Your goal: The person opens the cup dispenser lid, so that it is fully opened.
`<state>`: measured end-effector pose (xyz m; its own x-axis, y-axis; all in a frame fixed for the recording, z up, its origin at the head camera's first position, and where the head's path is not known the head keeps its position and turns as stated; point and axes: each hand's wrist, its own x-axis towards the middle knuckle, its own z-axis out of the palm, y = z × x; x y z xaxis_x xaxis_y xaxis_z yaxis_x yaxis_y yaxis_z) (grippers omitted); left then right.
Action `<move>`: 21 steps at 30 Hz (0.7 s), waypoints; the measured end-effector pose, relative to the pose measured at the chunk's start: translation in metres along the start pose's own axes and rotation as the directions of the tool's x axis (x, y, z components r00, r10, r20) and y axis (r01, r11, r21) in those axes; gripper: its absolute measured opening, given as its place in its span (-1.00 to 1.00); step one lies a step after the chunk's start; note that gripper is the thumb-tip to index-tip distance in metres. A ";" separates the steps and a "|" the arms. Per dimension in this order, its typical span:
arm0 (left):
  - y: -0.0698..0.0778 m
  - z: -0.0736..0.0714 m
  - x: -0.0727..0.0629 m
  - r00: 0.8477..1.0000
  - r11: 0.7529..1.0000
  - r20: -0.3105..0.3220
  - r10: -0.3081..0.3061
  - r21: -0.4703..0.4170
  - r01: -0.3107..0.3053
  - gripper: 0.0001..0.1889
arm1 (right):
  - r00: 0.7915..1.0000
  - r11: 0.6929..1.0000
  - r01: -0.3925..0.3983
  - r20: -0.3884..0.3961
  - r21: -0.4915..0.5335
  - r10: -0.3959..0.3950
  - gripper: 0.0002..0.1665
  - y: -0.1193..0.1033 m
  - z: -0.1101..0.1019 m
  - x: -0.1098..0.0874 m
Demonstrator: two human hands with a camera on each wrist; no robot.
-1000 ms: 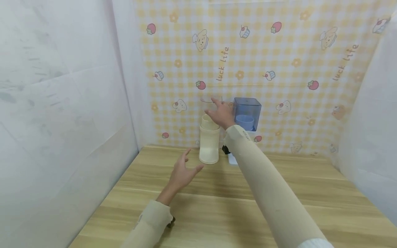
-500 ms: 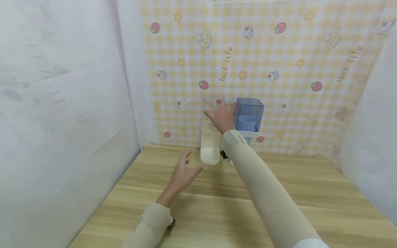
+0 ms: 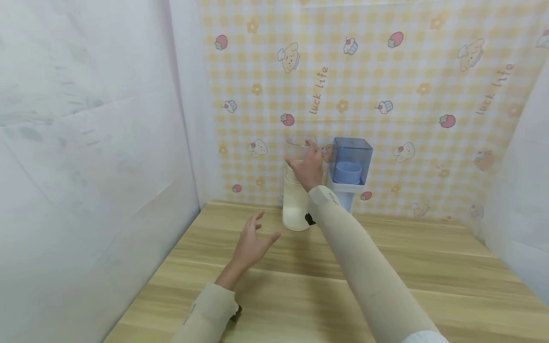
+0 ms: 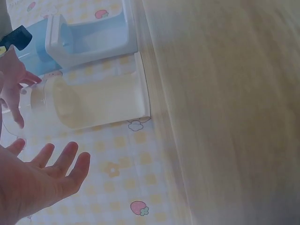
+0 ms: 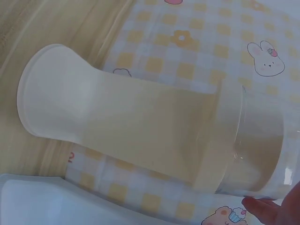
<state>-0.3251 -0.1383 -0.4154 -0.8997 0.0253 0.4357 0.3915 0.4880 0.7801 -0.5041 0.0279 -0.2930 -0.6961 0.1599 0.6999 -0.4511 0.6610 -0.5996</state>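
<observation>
A cream stand-like appliance [image 3: 295, 209] with a flared base stands upright at the table's back edge. Over the cream cup at its top sits a clear cover [image 5: 262, 136]. My right hand [image 3: 310, 166] is at the front right of this cover, thumb and fingers spread around that side. One fingertip shows right at the cover's lower edge in the right wrist view. Lower left of the appliance, my left hand [image 3: 250, 247] is raised above the table, palm toward it, fingers relaxed and apart from it, holding nothing.
Just right of the cream appliance stands a blue and white one [image 3: 350, 162], with a boxy translucent blue cover over a blue cup. Behind them hangs a yellow checked cloth [image 3: 386, 85]. White sheets [image 3: 107, 143] border both sides of the wooden table [image 3: 283, 305].
The right hand and forearm have drawn slightly right and down over the cover, uncovering more of the blue appliance's column. The left hand stays almost still. The view has shifted slightly.
</observation>
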 end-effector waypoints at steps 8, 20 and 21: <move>0.001 0.001 -0.001 0.999 0.999 0.033 0.042 -0.002 -0.042 -0.14 | 0.998 1.000 0.008 0.056 -0.023 -0.006 -0.03 -0.006 -0.020 -0.005; 0.016 -0.002 -0.005 0.995 0.998 0.080 0.062 -0.020 -0.060 -0.10 | 0.988 0.996 0.078 0.131 0.033 -0.082 -0.03 -0.010 -0.050 -0.017; 0.016 -0.004 -0.005 0.994 0.998 0.086 0.061 -0.023 -0.059 -0.10 | 0.987 0.995 0.088 0.132 0.039 -0.092 -0.03 -0.011 -0.053 -0.019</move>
<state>-0.3135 -0.1336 -0.4032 -0.8874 0.1296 0.4425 0.4484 0.4657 0.7629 -0.4567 0.0566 -0.2790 -0.7191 0.0004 0.6949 -0.5319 0.6433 -0.5507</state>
